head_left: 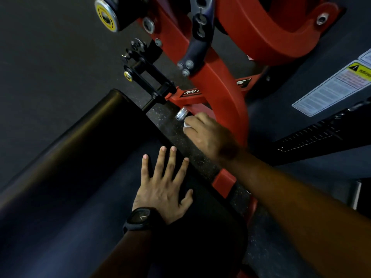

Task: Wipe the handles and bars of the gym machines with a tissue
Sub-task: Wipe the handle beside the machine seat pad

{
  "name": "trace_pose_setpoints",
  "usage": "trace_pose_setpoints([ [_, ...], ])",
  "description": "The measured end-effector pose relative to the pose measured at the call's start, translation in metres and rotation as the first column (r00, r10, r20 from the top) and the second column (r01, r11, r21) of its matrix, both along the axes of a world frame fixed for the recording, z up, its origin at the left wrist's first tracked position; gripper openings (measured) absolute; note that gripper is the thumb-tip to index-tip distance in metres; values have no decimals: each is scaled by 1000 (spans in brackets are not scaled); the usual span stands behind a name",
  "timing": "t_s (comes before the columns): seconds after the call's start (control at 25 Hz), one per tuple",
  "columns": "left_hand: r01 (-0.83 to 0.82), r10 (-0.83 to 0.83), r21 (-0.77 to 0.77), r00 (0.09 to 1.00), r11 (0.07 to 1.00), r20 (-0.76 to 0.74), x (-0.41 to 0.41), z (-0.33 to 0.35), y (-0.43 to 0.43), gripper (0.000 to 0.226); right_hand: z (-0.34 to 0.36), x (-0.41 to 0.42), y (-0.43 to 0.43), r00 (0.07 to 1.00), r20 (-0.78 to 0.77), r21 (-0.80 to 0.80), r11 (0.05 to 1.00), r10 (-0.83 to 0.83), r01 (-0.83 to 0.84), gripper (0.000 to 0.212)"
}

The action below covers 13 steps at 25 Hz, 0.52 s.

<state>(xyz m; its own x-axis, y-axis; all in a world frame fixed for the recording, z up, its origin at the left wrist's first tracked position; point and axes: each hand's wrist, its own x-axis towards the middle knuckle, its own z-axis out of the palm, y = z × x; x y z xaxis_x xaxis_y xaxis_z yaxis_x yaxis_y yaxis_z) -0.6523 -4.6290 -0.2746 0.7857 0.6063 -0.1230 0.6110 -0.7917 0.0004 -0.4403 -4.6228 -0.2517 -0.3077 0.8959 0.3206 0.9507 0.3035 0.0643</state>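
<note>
My right hand (202,133) reaches under the red frame (222,93) of a gym machine, fingers curled round a white tissue (186,125) of which only a small bit shows. The tissue sits just below a round silver knob (181,113) on the red crossbar. My left hand (164,183), with a black watch on its wrist, lies flat with fingers spread on a dark padded seat (112,197). What the right fingers touch behind the tissue is hidden.
A thick black roller pad (66,141) runs diagonally at the left. A black adjuster arm (144,75) with a yellow-capped pin juts from the frame. A weight-peg end with a yellow cap (106,14) is at top left. A warning label (331,87) is on the grey panel at right.
</note>
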Motion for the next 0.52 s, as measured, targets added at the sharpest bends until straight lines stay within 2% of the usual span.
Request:
trace_pose_setpoints([
  [0.12, 9, -9, -1, 1000, 1000, 5, 0, 0, -1, 79, -6, 12, -25, 991, -129, 36, 999, -34, 39, 18],
  [0.24, 14, -14, 4, 1000, 1000, 2, 0, 1, 0, 79, -11, 11, -43, 925, -341, -37, 985, -169, 166, 14],
  [0.36, 21, -21, 19, 1000, 1000, 6, 0, -1, -2, 78, -4, 4, -18, 742, -549, -117, 914, -385, 388, 19],
  [0.52, 24, -24, 28, 1000, 999, 1, 1, -1, -1, 78, 1, -1, 8, 553, -632, -300, 830, -543, 471, 19],
])
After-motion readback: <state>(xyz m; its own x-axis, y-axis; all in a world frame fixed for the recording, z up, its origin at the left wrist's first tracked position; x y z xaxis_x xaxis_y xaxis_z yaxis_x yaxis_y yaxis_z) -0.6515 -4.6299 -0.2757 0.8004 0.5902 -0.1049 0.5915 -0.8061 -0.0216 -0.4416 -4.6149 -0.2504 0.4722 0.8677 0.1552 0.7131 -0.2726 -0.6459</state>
